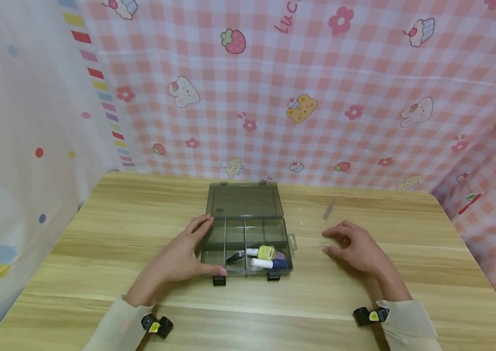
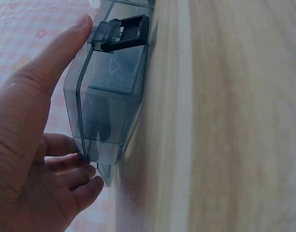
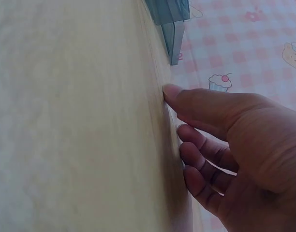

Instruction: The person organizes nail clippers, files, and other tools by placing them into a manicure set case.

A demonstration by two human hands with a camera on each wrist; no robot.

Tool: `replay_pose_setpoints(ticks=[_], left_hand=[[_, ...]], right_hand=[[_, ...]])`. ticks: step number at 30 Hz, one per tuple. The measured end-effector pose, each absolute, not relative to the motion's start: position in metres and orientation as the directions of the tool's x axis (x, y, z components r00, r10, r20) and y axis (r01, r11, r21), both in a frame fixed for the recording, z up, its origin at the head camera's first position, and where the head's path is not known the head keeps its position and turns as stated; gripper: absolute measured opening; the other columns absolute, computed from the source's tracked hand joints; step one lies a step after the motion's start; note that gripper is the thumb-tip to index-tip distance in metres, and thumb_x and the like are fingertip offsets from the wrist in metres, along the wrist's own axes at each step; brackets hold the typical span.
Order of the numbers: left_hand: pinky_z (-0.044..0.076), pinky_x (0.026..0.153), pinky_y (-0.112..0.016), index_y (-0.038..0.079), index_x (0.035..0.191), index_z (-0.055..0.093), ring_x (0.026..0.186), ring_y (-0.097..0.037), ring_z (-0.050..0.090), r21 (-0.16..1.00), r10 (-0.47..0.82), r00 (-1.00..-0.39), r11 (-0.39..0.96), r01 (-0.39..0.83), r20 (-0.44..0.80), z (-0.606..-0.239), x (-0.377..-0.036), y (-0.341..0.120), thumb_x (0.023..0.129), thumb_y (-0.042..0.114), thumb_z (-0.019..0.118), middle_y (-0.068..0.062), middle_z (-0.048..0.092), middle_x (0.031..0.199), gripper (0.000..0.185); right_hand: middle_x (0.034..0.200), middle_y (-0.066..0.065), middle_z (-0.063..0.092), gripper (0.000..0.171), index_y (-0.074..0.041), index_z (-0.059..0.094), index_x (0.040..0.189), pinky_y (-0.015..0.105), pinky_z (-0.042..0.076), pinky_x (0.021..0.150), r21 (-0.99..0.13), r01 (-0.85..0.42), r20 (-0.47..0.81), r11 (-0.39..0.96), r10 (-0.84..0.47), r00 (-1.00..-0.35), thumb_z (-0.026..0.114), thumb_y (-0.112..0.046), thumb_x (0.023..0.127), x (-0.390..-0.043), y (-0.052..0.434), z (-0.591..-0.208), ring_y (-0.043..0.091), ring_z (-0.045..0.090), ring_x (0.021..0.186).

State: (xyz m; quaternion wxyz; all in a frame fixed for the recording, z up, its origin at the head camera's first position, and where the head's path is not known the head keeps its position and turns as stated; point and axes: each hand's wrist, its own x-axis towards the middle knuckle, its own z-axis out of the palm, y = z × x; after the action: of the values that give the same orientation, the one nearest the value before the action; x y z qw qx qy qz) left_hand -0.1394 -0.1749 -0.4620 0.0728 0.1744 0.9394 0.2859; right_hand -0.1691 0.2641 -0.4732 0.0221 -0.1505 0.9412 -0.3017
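A smoky translucent compartment box (image 1: 248, 241) lies on the wooden table (image 1: 99, 229), its lid (image 1: 244, 201) swung open toward the back. Inside it are a yellow spool (image 1: 266, 252), a white tube with a blue cap (image 1: 269, 263) and a small black clip (image 1: 235, 257). My left hand (image 1: 210, 245) grips the box's left end, thumb along the front by a black latch (image 1: 219, 280), fingers at the back corner. The left wrist view shows that hand (image 2: 76, 96) around the box (image 2: 114, 72). My right hand (image 1: 326, 242) rests on the table right of the box, holding nothing.
A thin clear strip (image 1: 329, 208) lies on the table behind the right hand. Pink checked cloth (image 1: 318, 97) hangs close behind and to the right; a pale curtain (image 1: 20, 146) hangs on the left. A corner of the box (image 3: 170, 12) shows beyond the right hand (image 3: 173, 110).
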Motion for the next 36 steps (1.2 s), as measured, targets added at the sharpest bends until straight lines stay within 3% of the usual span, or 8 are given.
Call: replay_pose_setpoints(ticks=[14,36], left_hand=[[0.043,0.114,-0.059,0.014,0.166,0.018,0.153,-0.038,0.032,0.568,0.373,-0.927,0.771,0.289,-0.035,-0.4616,-0.1397,-0.1752,0.067,0.074,0.083,-0.003,0.012,0.174,0.132],[0.041,0.115,-0.059,0.014,0.166,0.018,0.154,-0.038,0.030,0.577,0.370,-0.928,0.768,0.277,-0.047,-0.4606,-0.1386,-0.1755,0.067,0.073,0.083,-0.002,0.011,0.174,0.132]], right_hand=[[0.086,-0.003,0.066,0.008,-0.016,0.076,0.097,0.022,0.049,0.070,-0.601,-0.245,0.063,0.761,-0.260,-0.964,0.080,-0.017,0.090,-0.1691,0.2630,-0.4732,0.010,0.057,0.079],[0.081,-0.003,0.068,0.008,-0.015,0.075,0.095,0.021,0.049,0.065,-0.612,-0.226,0.063,0.758,-0.238,-0.969,0.080,-0.019,0.090,-0.1686,0.2590,-0.4727,0.009,0.059,0.073]])
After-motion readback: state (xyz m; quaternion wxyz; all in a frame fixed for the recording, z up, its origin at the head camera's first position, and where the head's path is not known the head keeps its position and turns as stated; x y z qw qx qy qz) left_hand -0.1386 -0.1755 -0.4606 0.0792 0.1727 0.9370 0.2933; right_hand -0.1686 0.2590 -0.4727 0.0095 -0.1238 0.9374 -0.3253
